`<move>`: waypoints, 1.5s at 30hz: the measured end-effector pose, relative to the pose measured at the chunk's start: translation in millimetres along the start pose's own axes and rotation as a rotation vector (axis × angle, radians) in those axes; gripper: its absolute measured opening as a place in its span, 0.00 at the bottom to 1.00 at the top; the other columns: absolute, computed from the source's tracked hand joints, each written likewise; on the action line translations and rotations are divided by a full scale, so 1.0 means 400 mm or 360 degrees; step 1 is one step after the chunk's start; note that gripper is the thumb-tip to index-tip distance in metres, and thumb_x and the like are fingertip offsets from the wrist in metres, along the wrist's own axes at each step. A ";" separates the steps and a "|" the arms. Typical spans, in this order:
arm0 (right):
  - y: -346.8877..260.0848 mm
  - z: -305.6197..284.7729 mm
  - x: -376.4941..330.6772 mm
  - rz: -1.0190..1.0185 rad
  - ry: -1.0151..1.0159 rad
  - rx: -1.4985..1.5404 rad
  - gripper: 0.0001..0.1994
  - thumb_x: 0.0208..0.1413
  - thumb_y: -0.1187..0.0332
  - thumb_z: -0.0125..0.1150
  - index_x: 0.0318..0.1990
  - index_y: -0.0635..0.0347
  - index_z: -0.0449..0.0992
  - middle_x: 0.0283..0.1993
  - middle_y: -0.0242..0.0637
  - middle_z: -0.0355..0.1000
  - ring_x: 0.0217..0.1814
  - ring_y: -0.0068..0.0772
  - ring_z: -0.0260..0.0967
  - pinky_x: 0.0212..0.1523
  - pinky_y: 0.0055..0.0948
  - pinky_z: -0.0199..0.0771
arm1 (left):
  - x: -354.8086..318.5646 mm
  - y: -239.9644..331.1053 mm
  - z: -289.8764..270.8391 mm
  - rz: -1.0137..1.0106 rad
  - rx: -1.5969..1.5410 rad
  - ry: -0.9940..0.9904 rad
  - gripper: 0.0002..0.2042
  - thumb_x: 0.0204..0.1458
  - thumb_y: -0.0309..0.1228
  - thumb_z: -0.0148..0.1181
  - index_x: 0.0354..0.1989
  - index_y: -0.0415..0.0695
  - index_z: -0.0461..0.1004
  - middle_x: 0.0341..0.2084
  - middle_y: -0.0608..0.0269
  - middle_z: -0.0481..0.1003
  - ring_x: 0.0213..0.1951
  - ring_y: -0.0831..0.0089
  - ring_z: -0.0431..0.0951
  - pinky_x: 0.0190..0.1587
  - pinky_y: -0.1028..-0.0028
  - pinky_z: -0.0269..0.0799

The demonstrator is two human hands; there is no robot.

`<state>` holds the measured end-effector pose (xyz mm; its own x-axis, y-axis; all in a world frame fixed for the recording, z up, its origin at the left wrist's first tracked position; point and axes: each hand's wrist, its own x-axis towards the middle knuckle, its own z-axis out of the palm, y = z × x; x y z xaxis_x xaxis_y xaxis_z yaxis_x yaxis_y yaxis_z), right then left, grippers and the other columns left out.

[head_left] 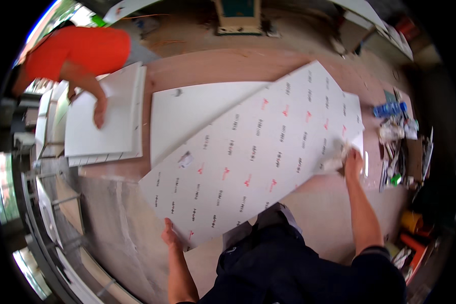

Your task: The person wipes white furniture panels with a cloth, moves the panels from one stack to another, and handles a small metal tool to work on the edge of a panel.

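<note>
A large white panel [248,147] with rows of black and red print lies aslant in front of me, over a plain white panel [197,111] on the table. At its near left corner my left hand [171,234] grips the edge, fingers partly hidden beneath. My right hand [353,163] is closed on a pale crumpled cloth [334,161] at the panel's right edge; motion blurs it a little. A small pale patch [185,160] shows on the panel's left part.
A co-worker in an orange shirt [88,48] leans over a stack of white panels [104,121] at left, one hand on top. At the table's right end are a blue plastic bottle [388,109] and clutter [392,152]. A metal rack [71,202] stands left.
</note>
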<state>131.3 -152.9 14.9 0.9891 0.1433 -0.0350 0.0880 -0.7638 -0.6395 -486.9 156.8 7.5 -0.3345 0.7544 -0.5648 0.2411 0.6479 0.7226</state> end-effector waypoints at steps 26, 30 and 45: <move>-0.787 0.751 -1.345 0.0218 -0.2402 0.0476 0.31 0.58 0.37 0.39 0.48 0.55 0.73 0.39 0.43 0.72 0.38 0.42 0.69 0.33 0.50 0.72 | -0.160 -0.341 -1.191 -0.0023 -0.0391 0.1360 0.31 0.45 0.63 0.58 0.18 0.40 0.74 0.16 0.55 0.75 0.23 0.60 0.76 0.29 0.64 0.69; -0.883 0.859 -1.554 0.0052 -0.2475 0.0354 0.34 0.56 0.34 0.39 0.51 0.55 0.72 0.42 0.45 0.72 0.41 0.43 0.69 0.34 0.52 0.72 | -0.173 -0.502 -1.332 -0.0186 -0.0724 0.1609 0.29 0.46 0.59 0.61 0.18 0.39 0.74 0.15 0.60 0.74 0.22 0.69 0.74 0.28 0.68 0.68; -1.175 1.327 -2.719 0.0247 -0.4533 -0.0360 0.26 0.60 0.43 0.45 0.50 0.56 0.73 0.37 0.41 0.75 0.38 0.43 0.71 0.35 0.45 0.73 | -0.288 -0.867 -1.812 -0.0875 -0.1112 0.2764 0.28 0.52 0.50 0.60 0.14 0.38 0.62 0.10 0.65 0.58 0.19 0.78 0.57 0.23 0.66 0.57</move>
<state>-1048.5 384.3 -54.3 -0.9550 -0.0972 -0.2801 0.2393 -0.8105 -0.5347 -1192.2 -231.3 110.9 -0.7299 -0.6729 -0.1203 -0.3852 0.2595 0.8856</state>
